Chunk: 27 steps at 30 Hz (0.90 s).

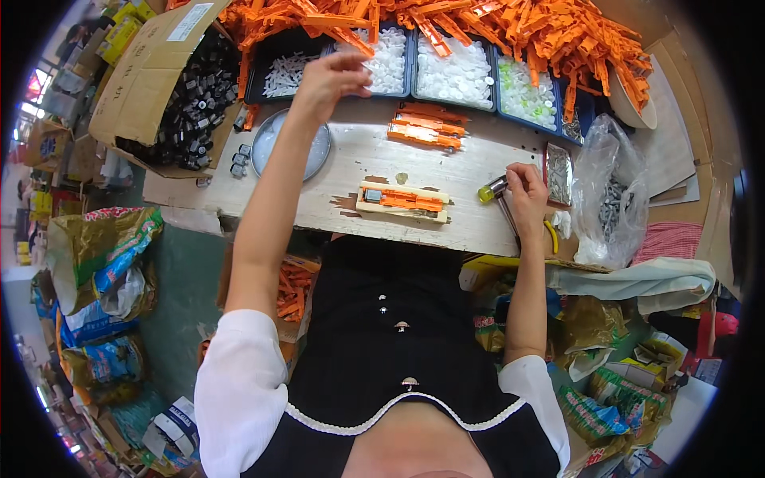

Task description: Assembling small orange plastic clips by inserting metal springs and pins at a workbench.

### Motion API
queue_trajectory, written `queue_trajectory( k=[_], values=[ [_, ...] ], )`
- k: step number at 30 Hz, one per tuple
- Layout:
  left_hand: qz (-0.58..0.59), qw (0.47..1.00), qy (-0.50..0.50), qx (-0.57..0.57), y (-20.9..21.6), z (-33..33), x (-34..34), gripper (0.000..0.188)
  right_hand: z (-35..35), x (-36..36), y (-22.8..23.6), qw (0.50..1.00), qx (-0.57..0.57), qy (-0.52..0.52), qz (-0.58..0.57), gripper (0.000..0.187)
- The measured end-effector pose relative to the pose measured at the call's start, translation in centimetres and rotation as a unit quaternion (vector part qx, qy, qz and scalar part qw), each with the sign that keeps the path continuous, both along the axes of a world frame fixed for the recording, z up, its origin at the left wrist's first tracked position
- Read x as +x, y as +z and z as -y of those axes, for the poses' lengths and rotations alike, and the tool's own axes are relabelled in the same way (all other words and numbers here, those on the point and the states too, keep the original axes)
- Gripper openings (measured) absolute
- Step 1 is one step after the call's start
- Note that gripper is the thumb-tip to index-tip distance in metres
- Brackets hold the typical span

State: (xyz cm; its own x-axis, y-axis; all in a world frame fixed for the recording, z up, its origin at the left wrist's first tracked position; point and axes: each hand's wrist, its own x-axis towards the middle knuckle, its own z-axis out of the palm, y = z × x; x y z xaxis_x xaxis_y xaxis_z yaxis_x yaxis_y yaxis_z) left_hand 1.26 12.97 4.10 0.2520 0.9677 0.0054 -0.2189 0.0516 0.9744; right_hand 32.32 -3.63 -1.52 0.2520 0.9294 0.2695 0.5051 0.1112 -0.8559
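Observation:
My left hand (pixel 327 86) reaches over the trays at the back, above the bin of small white parts (pixel 390 68). Its fingers are bent and apart, with nothing visible in them. Closed in a loose pinch, my right hand (pixel 527 188) is beside a small hammer (pixel 496 189) with a yellow-green and dark head. The hammer's thin handle runs down beside my wrist; whatever the pinch holds is hidden. Near the front edge of the table, an orange plastic assembly (pixel 402 198) with a grey block at one end sits in a pale fixture (pixel 366 209).
Several orange assemblies (pixel 428 127) lie mid-table. Orange parts (pixel 558 36) heap up behind the bins. At left are a carton of small dark motors (pixel 191 103) and a round metal dish (pixel 292 159). A plastic bag of metal parts (pixel 610 191) stands at right.

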Motion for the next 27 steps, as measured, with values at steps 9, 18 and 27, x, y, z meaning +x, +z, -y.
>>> queue_trajectory(
  k=[9,18,27],
  values=[
    [0.201,0.960,-0.081,-0.179,-3.5,13.5,2.1,0.014,0.3,-9.5,3.8,0.978,0.012,0.193,-0.080,0.004],
    [0.305,0.919,-0.018,-0.251,-4.5,16.1,1.7,0.017,1.3,-13.2,3.9,0.965,0.145,0.206,0.073,0.009],
    [0.255,0.945,-0.013,-0.206,-4.0,16.9,1.8,0.015,1.2,-13.5,4.2,0.954,0.160,0.224,0.119,0.009]
  ],
)
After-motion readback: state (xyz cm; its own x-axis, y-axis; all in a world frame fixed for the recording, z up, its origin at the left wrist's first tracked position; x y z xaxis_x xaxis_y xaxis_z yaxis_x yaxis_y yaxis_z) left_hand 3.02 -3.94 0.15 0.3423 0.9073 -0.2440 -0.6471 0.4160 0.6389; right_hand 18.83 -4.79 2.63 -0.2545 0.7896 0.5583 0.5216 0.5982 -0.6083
